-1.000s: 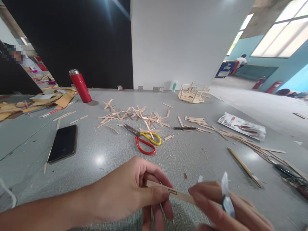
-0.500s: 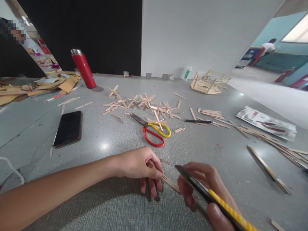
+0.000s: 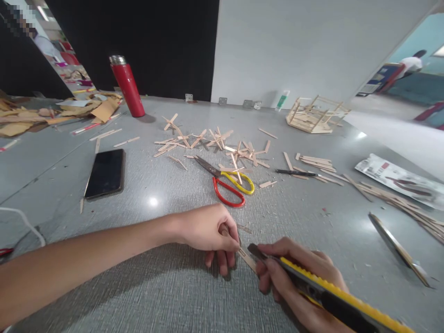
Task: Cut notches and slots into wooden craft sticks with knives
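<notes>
My left hand (image 3: 217, 240) pinches one end of a flat wooden craft stick (image 3: 249, 262) low over the grey table. A narrow slot shows in the stick close to my fingertips. My right hand (image 3: 294, 277) is closed around a yellow and black utility knife (image 3: 319, 286). Its blade is out, with the tip close to the slot; whether it touches the wood I cannot tell. The stick's far end reaches my right fingers. Just beyond my hands lie scissors (image 3: 225, 182) with one red and one yellow handle, their blades slightly apart.
Star-shaped craft-stick pieces (image 3: 218, 141) lie behind the scissors. A phone (image 3: 106, 173) and a red flask (image 3: 127, 88) are on the left. To the right are a stick frame (image 3: 314, 118), loose sticks (image 3: 388, 196), a white packet (image 3: 402, 180) and a slim metal tool (image 3: 398, 249).
My right hand has turned the knife flatter and brought its tip to the stick near my left fingers. The left hand keeps its pinch. The view has shifted slightly.
</notes>
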`<act>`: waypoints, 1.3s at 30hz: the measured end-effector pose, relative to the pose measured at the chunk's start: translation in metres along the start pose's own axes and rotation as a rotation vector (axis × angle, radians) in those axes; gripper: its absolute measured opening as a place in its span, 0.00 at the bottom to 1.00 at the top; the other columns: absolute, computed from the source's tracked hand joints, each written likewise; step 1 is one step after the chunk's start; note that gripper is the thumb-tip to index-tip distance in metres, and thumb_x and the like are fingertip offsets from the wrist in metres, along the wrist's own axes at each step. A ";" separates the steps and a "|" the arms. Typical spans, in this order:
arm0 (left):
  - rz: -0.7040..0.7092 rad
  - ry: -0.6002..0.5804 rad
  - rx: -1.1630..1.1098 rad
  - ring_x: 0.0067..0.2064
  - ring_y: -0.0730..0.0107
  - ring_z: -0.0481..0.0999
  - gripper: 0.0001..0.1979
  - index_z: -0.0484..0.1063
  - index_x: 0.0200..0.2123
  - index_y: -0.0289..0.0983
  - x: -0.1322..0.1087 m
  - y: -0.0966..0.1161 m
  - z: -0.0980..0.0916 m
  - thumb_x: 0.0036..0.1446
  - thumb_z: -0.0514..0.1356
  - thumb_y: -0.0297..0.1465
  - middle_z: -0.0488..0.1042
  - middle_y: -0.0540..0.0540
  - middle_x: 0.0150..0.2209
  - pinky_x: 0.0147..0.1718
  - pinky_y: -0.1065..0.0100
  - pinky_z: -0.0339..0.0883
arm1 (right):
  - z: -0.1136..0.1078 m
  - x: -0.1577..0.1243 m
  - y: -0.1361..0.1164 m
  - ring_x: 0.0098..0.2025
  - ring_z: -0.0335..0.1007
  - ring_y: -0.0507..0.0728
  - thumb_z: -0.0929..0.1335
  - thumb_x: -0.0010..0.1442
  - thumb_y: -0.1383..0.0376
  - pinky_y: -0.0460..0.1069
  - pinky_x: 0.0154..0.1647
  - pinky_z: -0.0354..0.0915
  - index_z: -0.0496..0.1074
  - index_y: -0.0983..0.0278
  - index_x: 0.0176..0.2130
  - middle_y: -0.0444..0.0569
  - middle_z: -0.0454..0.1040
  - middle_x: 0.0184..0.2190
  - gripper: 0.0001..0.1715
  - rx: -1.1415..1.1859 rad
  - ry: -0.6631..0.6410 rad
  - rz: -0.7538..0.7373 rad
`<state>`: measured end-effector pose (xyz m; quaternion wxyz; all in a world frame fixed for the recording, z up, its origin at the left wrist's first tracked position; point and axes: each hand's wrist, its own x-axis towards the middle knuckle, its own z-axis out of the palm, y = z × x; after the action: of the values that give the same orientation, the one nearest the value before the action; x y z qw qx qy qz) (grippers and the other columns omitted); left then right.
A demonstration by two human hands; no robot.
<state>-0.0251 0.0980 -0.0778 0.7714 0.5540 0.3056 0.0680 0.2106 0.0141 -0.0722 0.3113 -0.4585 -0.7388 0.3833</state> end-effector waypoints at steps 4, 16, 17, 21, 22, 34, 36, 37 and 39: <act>0.008 0.003 0.008 0.26 0.65 0.82 0.22 0.71 0.31 0.36 0.000 0.002 0.002 0.52 0.73 0.46 0.79 0.46 0.26 0.20 0.71 0.67 | 0.004 0.002 0.002 0.19 0.74 0.50 0.67 0.70 0.66 0.43 0.22 0.68 0.70 0.59 0.41 0.40 0.77 0.21 0.02 -0.101 0.009 -0.119; 0.008 0.027 0.031 0.25 0.68 0.81 0.09 0.70 0.31 0.36 -0.001 0.003 0.003 0.59 0.66 0.32 0.79 0.48 0.26 0.19 0.73 0.68 | 0.005 0.003 0.007 0.17 0.72 0.49 0.66 0.71 0.68 0.42 0.21 0.67 0.67 0.58 0.40 0.38 0.76 0.21 0.05 -0.114 -0.025 -0.135; 0.006 0.030 0.034 0.25 0.68 0.81 0.08 0.70 0.31 0.36 -0.001 0.004 0.004 0.60 0.65 0.30 0.79 0.47 0.25 0.19 0.73 0.67 | 0.006 0.003 0.007 0.17 0.72 0.49 0.66 0.71 0.67 0.42 0.20 0.67 0.67 0.58 0.40 0.38 0.76 0.21 0.05 -0.113 -0.023 -0.131; 0.006 0.051 0.042 0.24 0.70 0.81 0.09 0.69 0.31 0.36 -0.001 0.004 0.006 0.60 0.66 0.31 0.78 0.48 0.25 0.19 0.75 0.65 | 0.007 0.003 0.007 0.17 0.72 0.50 0.65 0.72 0.65 0.43 0.21 0.67 0.68 0.59 0.39 0.40 0.75 0.21 0.06 -0.145 -0.032 -0.095; 0.006 0.057 0.045 0.24 0.70 0.80 0.10 0.69 0.31 0.36 0.000 0.004 0.006 0.60 0.66 0.31 0.78 0.48 0.24 0.19 0.75 0.65 | 0.007 0.003 0.007 0.17 0.71 0.50 0.65 0.72 0.64 0.44 0.20 0.67 0.68 0.59 0.38 0.40 0.75 0.21 0.06 -0.155 -0.036 -0.079; 0.004 0.105 0.083 0.24 0.67 0.82 0.07 0.70 0.32 0.36 -0.002 0.002 0.009 0.61 0.65 0.30 0.81 0.47 0.27 0.19 0.73 0.65 | 0.011 0.006 -0.002 0.16 0.68 0.48 0.63 0.74 0.58 0.41 0.18 0.64 0.66 0.60 0.32 0.39 0.69 0.18 0.18 0.050 -0.093 0.115; 0.002 0.112 0.080 0.24 0.67 0.82 0.07 0.70 0.32 0.36 -0.002 0.003 0.009 0.60 0.65 0.29 0.81 0.46 0.27 0.19 0.74 0.65 | 0.010 0.007 0.000 0.16 0.69 0.48 0.63 0.74 0.60 0.41 0.19 0.64 0.66 0.60 0.33 0.39 0.70 0.19 0.15 0.019 -0.125 0.071; 0.000 0.116 0.079 0.24 0.68 0.81 0.07 0.70 0.31 0.36 -0.003 0.003 0.010 0.60 0.65 0.29 0.80 0.46 0.26 0.19 0.74 0.65 | 0.010 0.008 0.001 0.17 0.69 0.48 0.63 0.74 0.60 0.41 0.19 0.64 0.66 0.60 0.34 0.39 0.70 0.19 0.14 0.007 -0.141 0.058; -0.003 0.122 0.077 0.23 0.69 0.81 0.07 0.69 0.31 0.35 -0.003 0.004 0.010 0.60 0.64 0.28 0.80 0.46 0.25 0.18 0.75 0.64 | 0.009 0.009 0.003 0.17 0.68 0.48 0.62 0.75 0.61 0.41 0.18 0.64 0.66 0.59 0.34 0.39 0.70 0.18 0.14 -0.003 -0.163 0.054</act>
<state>-0.0209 0.0896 -0.0711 0.7297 0.5776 0.3550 0.0888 0.2015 0.0203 -0.0778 0.2390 -0.4459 -0.7498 0.4265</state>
